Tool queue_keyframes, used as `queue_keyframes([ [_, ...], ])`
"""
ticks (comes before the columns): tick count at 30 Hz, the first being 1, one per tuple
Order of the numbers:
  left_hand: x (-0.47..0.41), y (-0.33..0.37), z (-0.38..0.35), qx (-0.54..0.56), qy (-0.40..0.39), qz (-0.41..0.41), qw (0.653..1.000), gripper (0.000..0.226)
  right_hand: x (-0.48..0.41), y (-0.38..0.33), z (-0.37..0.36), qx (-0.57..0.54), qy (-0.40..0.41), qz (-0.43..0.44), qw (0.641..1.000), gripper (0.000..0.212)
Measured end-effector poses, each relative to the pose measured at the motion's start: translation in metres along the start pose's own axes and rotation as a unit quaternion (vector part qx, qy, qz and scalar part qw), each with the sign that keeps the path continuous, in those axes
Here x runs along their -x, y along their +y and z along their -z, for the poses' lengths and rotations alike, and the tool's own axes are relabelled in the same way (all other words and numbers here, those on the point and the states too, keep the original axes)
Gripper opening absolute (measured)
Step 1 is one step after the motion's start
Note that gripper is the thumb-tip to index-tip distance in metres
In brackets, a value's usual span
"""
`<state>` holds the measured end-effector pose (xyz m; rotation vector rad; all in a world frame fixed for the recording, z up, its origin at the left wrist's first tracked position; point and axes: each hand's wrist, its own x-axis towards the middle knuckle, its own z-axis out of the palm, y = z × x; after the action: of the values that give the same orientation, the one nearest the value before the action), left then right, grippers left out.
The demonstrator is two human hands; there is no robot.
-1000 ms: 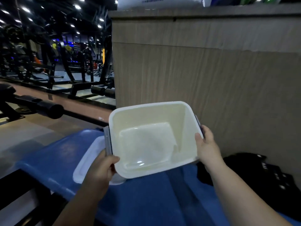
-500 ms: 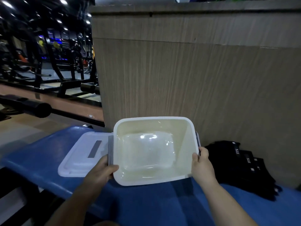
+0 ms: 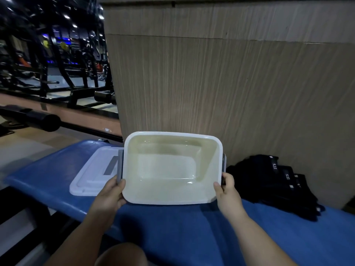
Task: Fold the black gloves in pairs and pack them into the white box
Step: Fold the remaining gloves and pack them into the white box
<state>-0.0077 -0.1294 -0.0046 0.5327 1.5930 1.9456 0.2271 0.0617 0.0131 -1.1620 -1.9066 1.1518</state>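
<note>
The white box (image 3: 132, 196) stands open and empty on the blue padded bench (image 3: 192, 233), with grey clasps on its two short sides. My left hand (image 3: 110, 195) grips its near left corner, thumb over the rim. On the opposite side, my right hand (image 3: 227, 194) grips the near right corner by the grey clasp. A pile of black gloves (image 3: 276, 185) with small white labels lies on the bench just right of the box, against the wooden panel.
The box's white lid (image 3: 92, 175) lies flat on the bench to the left of the box. A tall wooden panel (image 3: 230, 83) rises right behind the bench. Gym machines and a black bar (image 3: 42, 121) fill the left background. My knee (image 3: 123, 255) shows at the bottom.
The box has come down from a raised, tilted hold to sit level on the bench. The view has shifted right, showing more of the glove pile.
</note>
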Motion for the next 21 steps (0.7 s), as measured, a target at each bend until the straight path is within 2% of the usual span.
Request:
queue_keyframes([
  [4,0.002,-0.001,0.000,-0.007,0.009,0.012,1.000,0.028,-0.005,0.004,-0.002,0.010,-0.002,-0.001,1.000,0.031],
  [11,-0.005,-0.018,0.000,-0.012,0.111,0.025,0.993,0.028,-0.010,0.016,-0.009,0.003,0.019,-0.010,1.000,0.022],
  [14,-0.003,-0.021,-0.004,-0.012,0.104,0.028,0.994,0.027,-0.012,0.018,-0.008,0.004,0.030,-0.013,0.999,0.011],
  [21,-0.011,-0.025,-0.007,-0.051,0.129,0.030,0.990,0.038,-0.020,0.020,-0.011,0.005,0.035,-0.030,0.999,0.008],
])
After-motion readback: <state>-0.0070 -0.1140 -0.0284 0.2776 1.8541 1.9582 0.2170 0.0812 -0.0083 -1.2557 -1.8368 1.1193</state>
